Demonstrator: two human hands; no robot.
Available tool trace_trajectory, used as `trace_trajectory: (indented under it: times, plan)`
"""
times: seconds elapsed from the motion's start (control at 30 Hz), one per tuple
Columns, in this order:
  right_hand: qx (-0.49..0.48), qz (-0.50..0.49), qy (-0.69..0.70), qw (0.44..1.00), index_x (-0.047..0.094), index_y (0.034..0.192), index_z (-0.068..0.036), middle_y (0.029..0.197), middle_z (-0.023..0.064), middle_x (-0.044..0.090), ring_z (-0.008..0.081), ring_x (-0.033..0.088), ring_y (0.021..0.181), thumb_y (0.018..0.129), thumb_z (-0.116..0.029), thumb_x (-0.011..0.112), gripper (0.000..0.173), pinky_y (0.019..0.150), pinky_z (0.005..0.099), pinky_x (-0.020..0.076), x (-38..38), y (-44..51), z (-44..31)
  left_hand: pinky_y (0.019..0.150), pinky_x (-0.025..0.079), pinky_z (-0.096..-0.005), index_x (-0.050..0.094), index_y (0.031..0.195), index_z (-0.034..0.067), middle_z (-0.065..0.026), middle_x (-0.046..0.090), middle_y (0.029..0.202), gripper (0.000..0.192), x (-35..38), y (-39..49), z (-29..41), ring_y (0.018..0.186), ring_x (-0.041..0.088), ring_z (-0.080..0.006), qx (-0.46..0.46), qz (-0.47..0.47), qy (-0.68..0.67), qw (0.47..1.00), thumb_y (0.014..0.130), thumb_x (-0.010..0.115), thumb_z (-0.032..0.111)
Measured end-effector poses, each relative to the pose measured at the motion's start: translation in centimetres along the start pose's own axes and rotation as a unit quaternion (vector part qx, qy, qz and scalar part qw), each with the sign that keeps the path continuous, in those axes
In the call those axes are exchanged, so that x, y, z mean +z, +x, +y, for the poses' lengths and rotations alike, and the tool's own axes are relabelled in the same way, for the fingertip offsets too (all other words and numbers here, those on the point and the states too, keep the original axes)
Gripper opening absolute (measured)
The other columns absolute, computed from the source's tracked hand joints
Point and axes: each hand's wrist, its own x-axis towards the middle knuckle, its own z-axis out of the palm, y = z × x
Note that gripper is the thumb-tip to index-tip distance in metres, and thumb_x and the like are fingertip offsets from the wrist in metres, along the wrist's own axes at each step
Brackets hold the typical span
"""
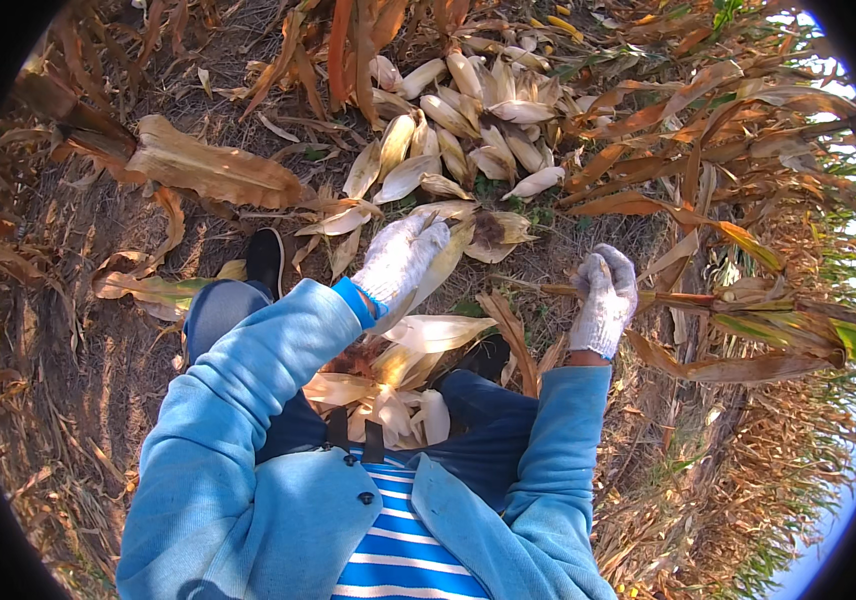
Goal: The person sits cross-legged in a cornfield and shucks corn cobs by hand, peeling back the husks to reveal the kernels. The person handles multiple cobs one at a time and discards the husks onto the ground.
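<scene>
My left hand [404, 251], in a pale knitted work glove, is closed on a dry corn husk [444, 271]. The husk spreads out beneath the palm and to its right; whether a cob is inside is hidden. Just beyond the fingertips lies an opened husk with dark brown silk [489, 229]. My right hand [606, 296], gloved alike, has its fingers curled beside a dry corn stalk [679, 301]. The stalk passes behind this hand, and I cannot tell whether it is gripped. Between my legs a loose pale husk leaf [439, 332] lies above more shed husks [390, 409].
Ahead is a heap of corn ears in their husks [465, 112], with a bare yellow cob [564, 28] beyond it. A broad dry leaf [214, 165] juts in from the left. Dry corn plants [698, 150] crowd the right. My shoe [264, 259] rests on the littered soil.
</scene>
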Motion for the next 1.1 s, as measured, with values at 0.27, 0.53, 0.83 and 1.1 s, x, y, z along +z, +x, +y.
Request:
trace_trajectory:
  times: [0.27, 0.53, 0.83, 1.1]
  plan:
    - [-0.181, -0.263, -0.313, 0.895, 0.072, 0.095, -0.004, 0.099, 0.0133, 0.070, 0.0293, 0.068, 0.089, 0.083, -0.016, 0.075, 0.018, 0.079, 0.0379, 0.0539, 2.2, -1.9, 0.2, 0.093, 0.047, -0.0353, 0.062, 0.125, -0.002, -0.0142, 0.070, 0.110, 0.046, -0.4, -0.2, 1.0, 0.102, 0.063, -0.0231, -0.014, -0.017, 0.021, 1.000, 0.101, 0.056, 0.037]
    - [0.012, -0.437, -0.186, 0.880, 0.051, 0.135, -0.003, 0.123, 0.0187, 0.065, 0.0294, 0.067, 0.113, 0.083, -0.033, 0.079, 0.066, 0.097, 0.0401, 0.0517, 6.2, -5.6, 1.7, 0.088, 0.049, -0.0298, 0.066, 0.117, 0.000, -0.0051, 0.069, 0.104, 0.038, 0.6, -0.1, 0.4, 0.098, 0.060, -0.0124, -0.028, -0.036, -0.095, 0.994, 0.101, 0.059, 0.034]
    - [0.066, -0.399, -0.096, 0.910, 0.044, 0.141, 0.004, 0.133, 0.0217, 0.060, 0.0309, 0.061, 0.119, 0.084, -0.036, 0.078, 0.078, 0.101, 0.0395, 0.0480, 8.8, -8.0, 3.6, 0.097, 0.049, -0.0360, 0.064, 0.125, -0.003, -0.0180, 0.068, 0.118, 0.045, 1.4, -0.4, -1.0, 0.111, 0.064, -0.0240, -0.057, -0.014, -0.093, 0.994, 0.098, 0.062, 0.033]
    - [0.072, -0.391, -0.096, 0.913, 0.044, 0.141, 0.004, 0.132, 0.0204, 0.061, 0.0287, 0.062, 0.119, 0.087, -0.033, 0.076, 0.073, 0.100, 0.0386, 0.0490, 8.6, -8.1, 3.3, 0.097, 0.049, -0.0394, 0.064, 0.124, -0.003, -0.0234, 0.066, 0.121, 0.045, 1.2, -0.6, -0.5, 0.112, 0.063, -0.0341, -0.033, 0.005, -0.028, 0.999, 0.098, 0.060, 0.033]
